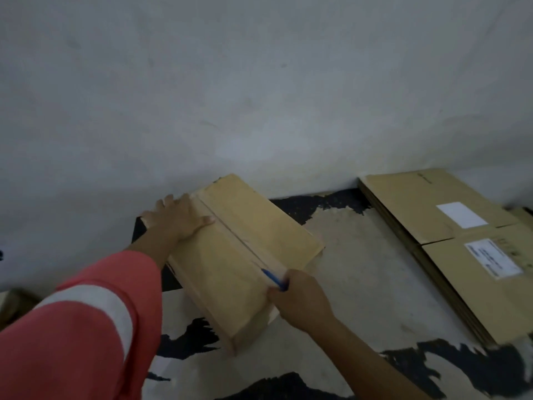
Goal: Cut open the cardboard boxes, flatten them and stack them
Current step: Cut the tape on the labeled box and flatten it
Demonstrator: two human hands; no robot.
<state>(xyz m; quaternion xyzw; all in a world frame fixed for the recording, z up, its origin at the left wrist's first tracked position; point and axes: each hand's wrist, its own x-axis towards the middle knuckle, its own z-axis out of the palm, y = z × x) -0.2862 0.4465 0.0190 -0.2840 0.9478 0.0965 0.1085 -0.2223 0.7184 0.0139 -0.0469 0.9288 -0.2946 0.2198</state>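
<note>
A closed brown cardboard box [239,255] lies on the patterned floor, its taped top seam running from far left to near right. My left hand [176,219] rests flat on the box's far left corner, fingers spread. My right hand [300,298] grips a blue-handled cutter [274,280] at the near end of the seam, its tip on the tape. A stack of flattened boxes [450,243] with white labels lies to the right.
A grey wall [259,96] rises right behind the box. The floor covering [360,269] is beige with black patches. Another brown cardboard piece [14,307] shows at the left edge.
</note>
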